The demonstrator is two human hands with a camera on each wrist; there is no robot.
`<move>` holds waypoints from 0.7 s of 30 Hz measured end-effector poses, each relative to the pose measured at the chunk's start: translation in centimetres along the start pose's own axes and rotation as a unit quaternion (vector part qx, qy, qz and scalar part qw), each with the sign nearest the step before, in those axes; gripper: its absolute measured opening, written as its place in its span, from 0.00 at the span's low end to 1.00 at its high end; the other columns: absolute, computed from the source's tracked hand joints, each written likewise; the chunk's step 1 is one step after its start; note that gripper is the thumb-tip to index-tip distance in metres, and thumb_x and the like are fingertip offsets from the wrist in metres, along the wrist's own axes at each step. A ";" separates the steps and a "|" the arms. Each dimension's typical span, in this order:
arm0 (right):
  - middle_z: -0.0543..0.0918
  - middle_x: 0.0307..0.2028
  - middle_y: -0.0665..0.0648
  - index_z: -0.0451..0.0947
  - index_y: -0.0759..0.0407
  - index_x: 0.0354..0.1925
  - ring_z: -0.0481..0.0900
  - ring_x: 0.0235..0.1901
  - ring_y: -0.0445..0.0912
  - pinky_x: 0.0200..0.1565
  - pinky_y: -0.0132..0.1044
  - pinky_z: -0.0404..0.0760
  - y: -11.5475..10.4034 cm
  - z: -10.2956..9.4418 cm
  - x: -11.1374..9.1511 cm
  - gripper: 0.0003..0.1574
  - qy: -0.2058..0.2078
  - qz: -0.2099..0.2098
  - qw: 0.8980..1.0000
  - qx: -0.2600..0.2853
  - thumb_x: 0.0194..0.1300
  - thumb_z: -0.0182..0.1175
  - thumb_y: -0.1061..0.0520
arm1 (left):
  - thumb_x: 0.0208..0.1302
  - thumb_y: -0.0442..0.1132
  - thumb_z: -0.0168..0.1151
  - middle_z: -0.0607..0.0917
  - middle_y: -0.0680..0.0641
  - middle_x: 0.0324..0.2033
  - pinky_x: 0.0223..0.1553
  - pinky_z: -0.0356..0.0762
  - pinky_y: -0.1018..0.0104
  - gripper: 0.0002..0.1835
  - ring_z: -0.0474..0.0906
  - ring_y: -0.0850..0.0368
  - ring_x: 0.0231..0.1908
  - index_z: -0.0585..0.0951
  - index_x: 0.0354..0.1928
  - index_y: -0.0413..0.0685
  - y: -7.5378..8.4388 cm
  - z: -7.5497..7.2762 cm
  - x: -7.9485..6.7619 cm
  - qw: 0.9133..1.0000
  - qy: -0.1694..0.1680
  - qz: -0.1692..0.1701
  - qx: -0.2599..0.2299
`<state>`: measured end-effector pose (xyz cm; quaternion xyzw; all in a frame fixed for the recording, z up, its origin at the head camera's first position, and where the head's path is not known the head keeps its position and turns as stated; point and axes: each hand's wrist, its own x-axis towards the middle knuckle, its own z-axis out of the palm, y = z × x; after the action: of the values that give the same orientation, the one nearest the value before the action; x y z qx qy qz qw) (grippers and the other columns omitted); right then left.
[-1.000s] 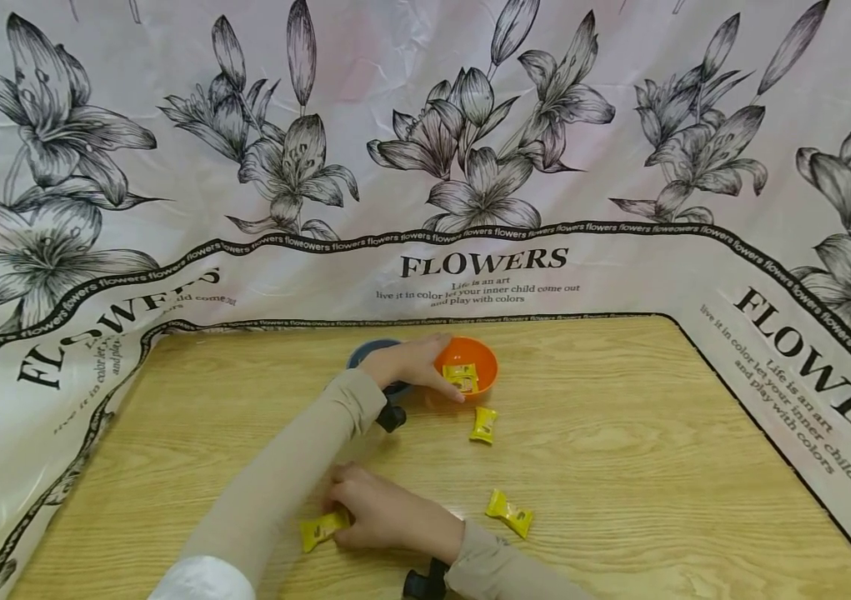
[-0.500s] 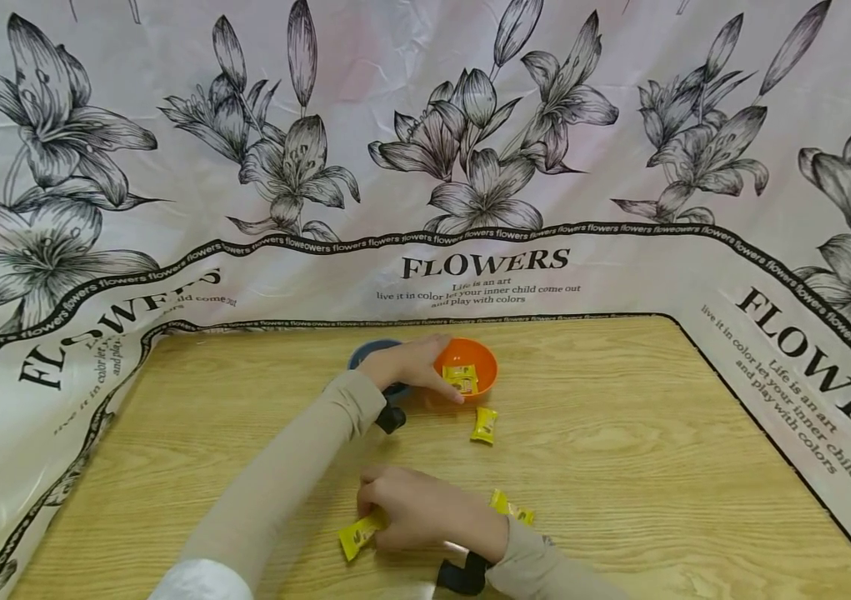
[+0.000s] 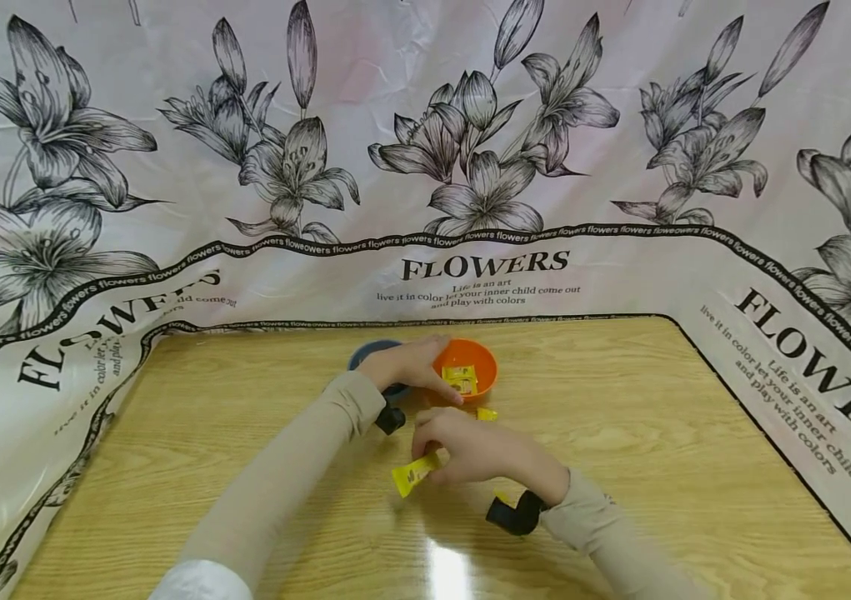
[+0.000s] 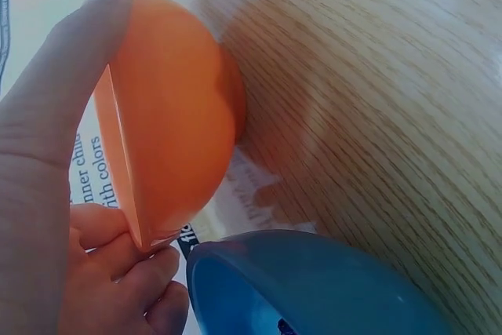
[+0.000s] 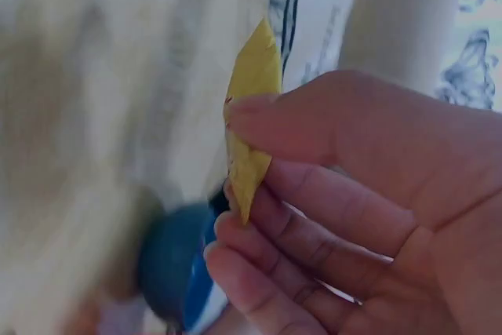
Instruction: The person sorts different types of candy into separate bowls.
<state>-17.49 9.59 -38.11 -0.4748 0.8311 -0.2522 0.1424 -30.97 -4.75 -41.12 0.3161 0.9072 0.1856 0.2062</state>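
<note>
My left hand (image 3: 412,365) grips the rim of an orange bowl (image 3: 479,357) at the far middle of the table. In the left wrist view the thumb and curled fingers hold the orange bowl (image 4: 169,107) by its edge. Several yellow wrapped candies (image 3: 459,380) lie inside it. Between thumb and fingers, my right hand (image 3: 478,448) pinches another yellow wrapped candy (image 3: 410,476) above the table, nearer than the bowl. This held candy (image 5: 255,84) points upward in the right wrist view. A blue bowl (image 3: 365,351) stands left of the orange one, partly covered by the left hand.
One yellow candy (image 3: 487,414) lies just in front of the orange bowl, partly behind the right hand. A second candy (image 3: 502,497) is almost hidden by the right wrist's black camera mount (image 3: 517,514). A flower-printed cloth (image 3: 485,283) borders the wooden table (image 3: 658,417).
My right hand, holding the candy, has moved from the near left toward the orange bowl, up and to the right in the head view. The left hand has stayed at the bowl.
</note>
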 end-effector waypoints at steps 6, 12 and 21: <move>0.79 0.37 0.51 0.84 0.60 0.38 0.75 0.37 0.41 0.43 0.34 0.79 1.8 -3.0 -0.8 0.12 0.032 0.001 0.999 -0.009 0.52 0.71 0.66 | 0.63 0.57 0.65 0.50 0.38 0.77 0.73 0.50 0.51 0.54 0.47 0.45 0.75 0.45 0.79 0.41 -0.1 -0.1 0.0 1.000 0.003 0.015 0.019; 0.80 0.37 0.55 0.84 0.63 0.38 0.77 0.36 0.46 0.42 0.43 0.80 4.6 -5.8 -1.2 0.12 0.058 0.006 0.998 0.007 0.51 0.70 0.68 | 0.62 0.57 0.66 0.58 0.38 0.74 0.69 0.61 0.51 0.54 0.59 0.44 0.71 0.49 0.78 0.39 -0.2 0.0 0.1 0.999 0.004 0.033 0.012; 0.79 0.32 0.54 0.85 0.64 0.36 0.75 0.33 0.47 0.38 0.39 0.76 9.7 -6.8 -1.3 0.11 0.127 0.100 0.987 0.006 0.51 0.70 0.67 | 0.50 0.70 0.70 0.65 0.42 0.69 0.67 0.64 0.54 0.64 0.66 0.48 0.65 0.51 0.77 0.41 -0.3 0.2 0.3 0.999 0.009 0.028 0.017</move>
<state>-27.00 16.69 -37.81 -0.3524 0.8841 -0.3003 0.0627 -31.28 -4.77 -41.52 0.3428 0.9030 0.1786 0.1874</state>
